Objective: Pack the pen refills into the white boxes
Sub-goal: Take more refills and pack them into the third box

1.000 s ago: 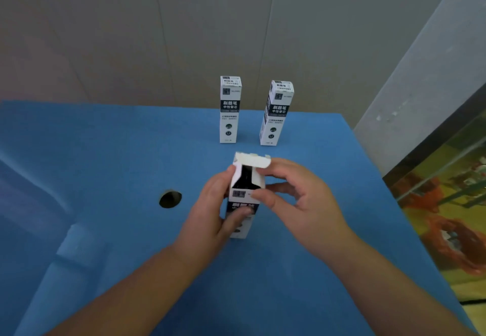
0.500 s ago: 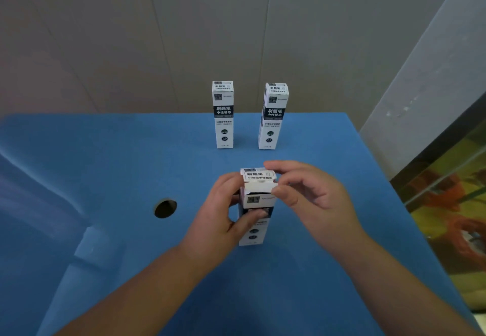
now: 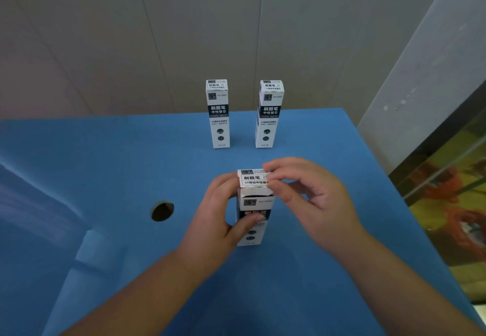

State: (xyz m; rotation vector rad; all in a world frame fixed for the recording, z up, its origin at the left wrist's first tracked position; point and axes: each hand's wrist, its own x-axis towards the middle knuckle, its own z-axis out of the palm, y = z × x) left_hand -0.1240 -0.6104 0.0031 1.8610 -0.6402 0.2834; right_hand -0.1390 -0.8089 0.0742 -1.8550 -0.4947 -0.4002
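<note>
near white box point(image 3: 253, 220) upright, lid flap point(image 3: 253, 177) half-closed

A blue worktop point(image 3: 105, 167) with a round hole point(image 3: 162, 211) near its left edge meets a beige panelled wall point(image 3: 184, 33)

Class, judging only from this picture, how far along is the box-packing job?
Done: two closed boxes stand upright at the back. In hand: left hand grips the third box; right hand pinches its top flap, not yet tucked. Left: tucking it shut.
</note>
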